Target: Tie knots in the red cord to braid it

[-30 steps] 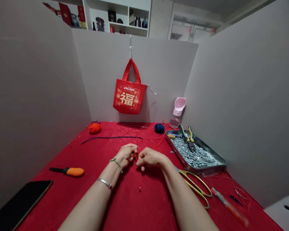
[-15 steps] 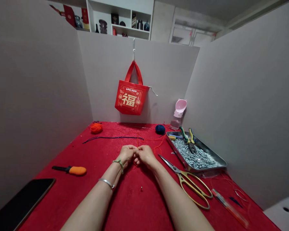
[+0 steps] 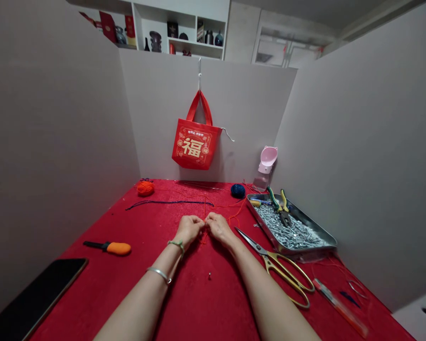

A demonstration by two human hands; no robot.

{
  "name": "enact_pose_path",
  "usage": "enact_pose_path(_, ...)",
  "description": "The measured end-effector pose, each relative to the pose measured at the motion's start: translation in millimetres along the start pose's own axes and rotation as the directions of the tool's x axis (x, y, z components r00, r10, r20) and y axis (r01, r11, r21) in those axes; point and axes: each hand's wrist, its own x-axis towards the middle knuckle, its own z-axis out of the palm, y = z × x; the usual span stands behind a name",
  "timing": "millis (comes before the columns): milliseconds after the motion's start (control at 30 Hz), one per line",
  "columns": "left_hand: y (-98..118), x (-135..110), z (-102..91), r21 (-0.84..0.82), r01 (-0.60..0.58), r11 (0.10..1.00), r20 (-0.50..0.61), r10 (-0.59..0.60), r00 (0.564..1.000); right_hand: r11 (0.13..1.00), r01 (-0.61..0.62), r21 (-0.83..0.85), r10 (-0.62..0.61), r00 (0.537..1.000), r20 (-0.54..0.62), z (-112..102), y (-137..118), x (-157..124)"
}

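Note:
My left hand (image 3: 190, 228) and my right hand (image 3: 218, 226) meet over the middle of the red cloth (image 3: 156, 303). Both pinch a thin red cord (image 3: 205, 204), which runs up from between the fingertips toward the back of the table. Short strands of it show just below the hands. The exact grip and any knot are too small to make out. Beyond the hands, a dark braided cord (image 3: 170, 202) lies across the cloth. Large scissors with gold handles (image 3: 275, 267) rest to the right of my right hand, blades slightly apart.
A metal tray (image 3: 332, 242) of screws, with pliers (image 3: 282, 208) on top, sits at the right. Orange yarn (image 3: 145, 188) and dark blue yarn (image 3: 237, 191) lie at the back. An orange-handled tool (image 3: 117, 248) and a phone (image 3: 39, 296) are left. Grey panels surround the table.
My hands have drawn slightly apart, and my right hand has turned flatter, with its fingers toward the cord. The whole view has shifted a little.

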Motion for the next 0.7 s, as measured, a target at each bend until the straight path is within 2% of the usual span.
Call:
enact_pose_path(100,-5.7,2.7,-1.0,0.142,-0.111,0.984,-0.049,0.119,0.992,0.984,-0.056,0.169,0.052,0.998,0.024,0.9,-0.4,-0.3)
enact_pose_path(200,-5.3,-1.7,-4.4,0.329,-0.234,0.915,-0.070,0.271,0.960,0.922,-0.143,0.359,0.124,0.989,0.076,1.4,-2.9,-2.6)
enact_pose_path(367,3.0,-16.3,-10.0,0.531,-0.402,0.746,0.080,0.429,0.900,0.794,-0.250,0.554,0.184,0.968,0.174,-1.3,-8.2,-7.4)
enact_pose_path(533,11.2,-24.2,-10.8,0.687,-0.455,0.567,0.188,0.467,0.864,0.793,-0.223,0.567,0.197,0.974,0.109,-2.0,-11.2,-10.1)
enact_pose_path(633,16.0,-27.9,-13.0,0.790,-0.413,0.452,0.227,0.410,0.883,0.788,-0.235,0.569,0.203,0.972,0.119,-2.9,-12.7,-10.9)
enact_pose_path(700,18.4,-30.3,-17.4,0.831,-0.368,0.417,0.225,0.354,0.908,0.784,-0.241,0.572,0.199,0.971,0.135,-4.5,-13.7,-11.6)
